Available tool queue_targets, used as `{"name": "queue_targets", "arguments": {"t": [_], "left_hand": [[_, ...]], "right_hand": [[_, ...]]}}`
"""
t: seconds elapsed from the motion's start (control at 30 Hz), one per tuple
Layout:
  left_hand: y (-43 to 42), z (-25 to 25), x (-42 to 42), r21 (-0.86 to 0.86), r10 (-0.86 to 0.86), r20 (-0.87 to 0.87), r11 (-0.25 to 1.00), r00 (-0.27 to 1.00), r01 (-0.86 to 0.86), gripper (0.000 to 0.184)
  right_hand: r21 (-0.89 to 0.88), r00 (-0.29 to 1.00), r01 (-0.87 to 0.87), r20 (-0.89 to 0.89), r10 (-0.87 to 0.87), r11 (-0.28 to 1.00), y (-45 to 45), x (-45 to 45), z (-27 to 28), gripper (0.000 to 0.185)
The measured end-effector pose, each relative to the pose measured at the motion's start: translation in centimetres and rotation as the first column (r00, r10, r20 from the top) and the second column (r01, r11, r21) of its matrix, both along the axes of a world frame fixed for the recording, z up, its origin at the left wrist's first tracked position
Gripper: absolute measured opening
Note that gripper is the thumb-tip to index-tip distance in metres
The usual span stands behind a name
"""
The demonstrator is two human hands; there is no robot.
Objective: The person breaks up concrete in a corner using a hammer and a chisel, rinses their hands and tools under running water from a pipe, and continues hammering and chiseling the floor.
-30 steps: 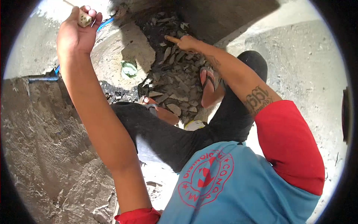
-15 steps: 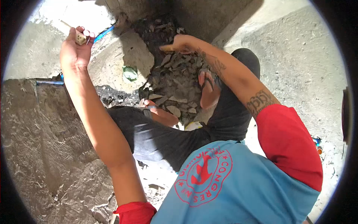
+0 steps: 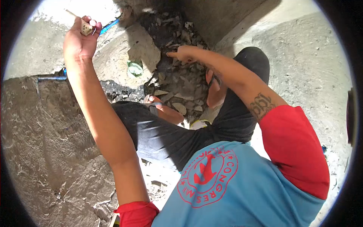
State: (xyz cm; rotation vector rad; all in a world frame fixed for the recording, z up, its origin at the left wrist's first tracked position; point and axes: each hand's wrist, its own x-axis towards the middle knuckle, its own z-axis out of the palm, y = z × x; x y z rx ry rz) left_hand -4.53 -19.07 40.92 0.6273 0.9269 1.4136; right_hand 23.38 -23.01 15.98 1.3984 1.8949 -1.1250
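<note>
Rough, matt rubble, rough concrete slab, smooth cloth shirt, spotted piece perhaps of matt wood

Left hand holding spotted pale object, right hand over rubble

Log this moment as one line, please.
left hand: holding spotted pale object | right hand: pointing, near rubble | nearby: green item, blue strip

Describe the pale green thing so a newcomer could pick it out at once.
Start at the broken rubble around the feet. Just left of it is a pale, partly shaded slab. On that slab lies the small green thing, its colour setting it apart from the grey rubble and blue pipe.
</note>
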Motion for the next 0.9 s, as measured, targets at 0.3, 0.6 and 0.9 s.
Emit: {"name": "queue_targets", "arguments": {"t": [0.3,0.6,0.9], "left_hand": [[0.5,-0.2,0.5,0.003,-0.038,0.013,0.999,0.999,0.038,0.021],[0.3,0.1,0.9,0.013,-0.084,-0.024,0.996,0.996,0.084,0.023],[-0.3,0.3,2.4,-0.019,-0.025,-0.059,1.0,0.998,0.024,0.022]], "right_hand": [[0.025,0.999,-0.004,0.051,0.003,1.0,0.2,-1.0,4.4,0.028],[0.346,0.956,0.292,-0.122,-0.266,0.892,2.9,-1.5,5.6,0.052],[0.062,0.966,0.154,0.199,-0.163,0.986,3.5,2.0,3.9,0.081]]}}
